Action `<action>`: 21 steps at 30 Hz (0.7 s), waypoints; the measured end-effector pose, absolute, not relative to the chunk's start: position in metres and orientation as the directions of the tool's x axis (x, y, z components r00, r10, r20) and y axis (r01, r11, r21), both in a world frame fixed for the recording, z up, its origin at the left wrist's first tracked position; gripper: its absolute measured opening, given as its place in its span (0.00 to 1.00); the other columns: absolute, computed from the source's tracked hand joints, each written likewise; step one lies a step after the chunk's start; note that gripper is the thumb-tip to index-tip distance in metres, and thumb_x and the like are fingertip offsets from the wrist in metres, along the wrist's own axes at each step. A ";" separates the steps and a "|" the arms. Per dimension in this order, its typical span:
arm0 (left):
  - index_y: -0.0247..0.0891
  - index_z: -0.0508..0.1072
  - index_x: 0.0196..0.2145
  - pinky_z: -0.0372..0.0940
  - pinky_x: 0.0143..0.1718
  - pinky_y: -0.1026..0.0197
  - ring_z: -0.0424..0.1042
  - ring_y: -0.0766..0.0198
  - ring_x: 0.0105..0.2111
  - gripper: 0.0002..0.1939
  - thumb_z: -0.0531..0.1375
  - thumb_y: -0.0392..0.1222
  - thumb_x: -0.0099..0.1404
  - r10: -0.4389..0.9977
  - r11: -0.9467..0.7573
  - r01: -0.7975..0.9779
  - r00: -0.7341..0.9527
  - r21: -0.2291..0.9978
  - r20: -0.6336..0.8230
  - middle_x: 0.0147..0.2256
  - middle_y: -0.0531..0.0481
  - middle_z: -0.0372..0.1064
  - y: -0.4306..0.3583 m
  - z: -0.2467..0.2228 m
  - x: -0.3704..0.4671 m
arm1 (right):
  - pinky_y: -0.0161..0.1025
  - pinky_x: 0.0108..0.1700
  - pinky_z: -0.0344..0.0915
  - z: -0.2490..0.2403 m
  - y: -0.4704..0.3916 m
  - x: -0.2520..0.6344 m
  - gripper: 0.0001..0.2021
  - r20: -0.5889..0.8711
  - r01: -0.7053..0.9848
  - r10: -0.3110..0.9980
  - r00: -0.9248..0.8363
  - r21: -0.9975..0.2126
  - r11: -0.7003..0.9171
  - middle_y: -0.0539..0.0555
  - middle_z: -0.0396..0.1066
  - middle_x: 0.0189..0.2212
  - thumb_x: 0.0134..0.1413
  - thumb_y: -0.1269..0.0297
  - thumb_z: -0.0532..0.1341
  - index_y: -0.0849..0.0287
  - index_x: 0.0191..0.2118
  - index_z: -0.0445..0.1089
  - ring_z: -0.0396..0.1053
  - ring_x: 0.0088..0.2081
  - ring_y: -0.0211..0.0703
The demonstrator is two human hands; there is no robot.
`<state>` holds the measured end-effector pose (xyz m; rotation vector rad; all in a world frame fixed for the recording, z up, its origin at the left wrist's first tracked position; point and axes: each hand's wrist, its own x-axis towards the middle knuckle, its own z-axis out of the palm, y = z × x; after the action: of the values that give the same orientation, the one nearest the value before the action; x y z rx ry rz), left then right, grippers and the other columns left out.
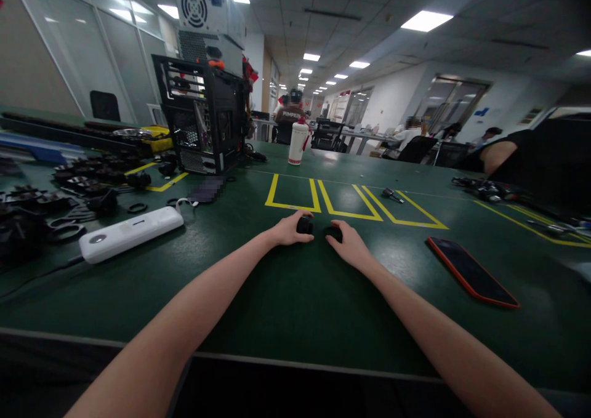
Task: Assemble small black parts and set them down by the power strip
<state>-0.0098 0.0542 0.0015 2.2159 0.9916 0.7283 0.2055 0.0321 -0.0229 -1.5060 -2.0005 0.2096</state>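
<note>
Black part (304, 225) partly hidden by left fingers (302, 239); forearms (207, 298) cut off below.

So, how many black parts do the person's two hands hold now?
2: one black part in the left hand, and a second black part in the right hand. The fingers may hide other small pieces.

The single view looks out from the wearer's head, above the near edge (295, 364) of the tabletop (277, 307), facing forward with a slight downward tip. It is wide: the forearms (198, 301) rise from the bottom corners, large and close, to the left hand (290, 228) and right hand (348, 242) around mid-frame, while the ceiling (383, 12) spans the top, receding far off.
</note>
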 end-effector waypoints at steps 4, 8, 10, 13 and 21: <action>0.41 0.56 0.49 0.62 0.42 0.52 0.66 0.56 0.41 0.30 0.60 0.49 0.50 0.806 -0.543 0.493 0.532 0.680 0.258 0.43 0.45 0.63 0.046 0.001 -0.009 | 0.50 0.49 0.56 -0.023 0.028 0.205 0.21 0.396 0.819 0.905 -0.156 -0.461 0.343 0.59 0.63 0.45 0.46 0.64 0.56 0.59 0.49 0.58 0.61 0.47 0.50; 0.39 0.54 0.49 0.62 0.42 0.52 0.65 0.53 0.43 0.33 0.61 0.51 0.49 0.809 -0.566 0.552 0.514 0.612 0.286 0.45 0.43 0.61 0.025 0.007 -0.013 | 0.50 0.50 0.55 -0.019 0.015 0.204 0.19 0.387 0.797 0.901 -0.197 -0.472 0.377 0.59 0.62 0.45 0.48 0.66 0.55 0.58 0.48 0.59 0.60 0.48 0.49; 0.38 0.53 0.50 0.61 0.41 0.52 0.65 0.52 0.43 0.33 0.60 0.52 0.50 0.794 -0.593 0.592 0.545 0.545 0.271 0.46 0.41 0.60 0.010 0.015 -0.016 | 0.50 0.50 0.56 -0.012 0.001 0.201 0.19 0.367 0.781 0.899 -0.240 -0.477 0.404 0.58 0.62 0.45 0.48 0.67 0.55 0.57 0.49 0.59 0.61 0.48 0.50; 0.37 0.53 0.50 0.61 0.40 0.53 0.66 0.53 0.41 0.33 0.59 0.53 0.51 0.762 -0.642 0.645 0.595 0.414 0.254 0.47 0.41 0.59 -0.023 0.030 -0.022 | 0.52 0.50 0.58 0.004 -0.037 0.192 0.23 0.312 0.736 0.900 -0.304 -0.523 0.429 0.56 0.63 0.47 0.46 0.67 0.57 0.52 0.50 0.58 0.62 0.47 0.51; 0.40 0.57 0.50 0.60 0.38 0.55 0.66 0.54 0.40 0.29 0.60 0.46 0.51 0.567 -0.817 0.570 0.767 0.087 0.299 0.42 0.43 0.66 -0.152 0.024 -0.043 | 0.51 0.47 0.65 -0.008 -0.166 0.178 0.35 0.183 0.540 0.833 -0.523 -0.685 0.489 0.45 0.63 0.50 0.39 0.64 0.60 0.30 0.54 0.46 0.64 0.48 0.50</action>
<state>-0.0426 -0.1517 0.0241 2.9611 0.9530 0.4962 0.1776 -0.1657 -0.0084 -1.1309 -2.2379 0.7772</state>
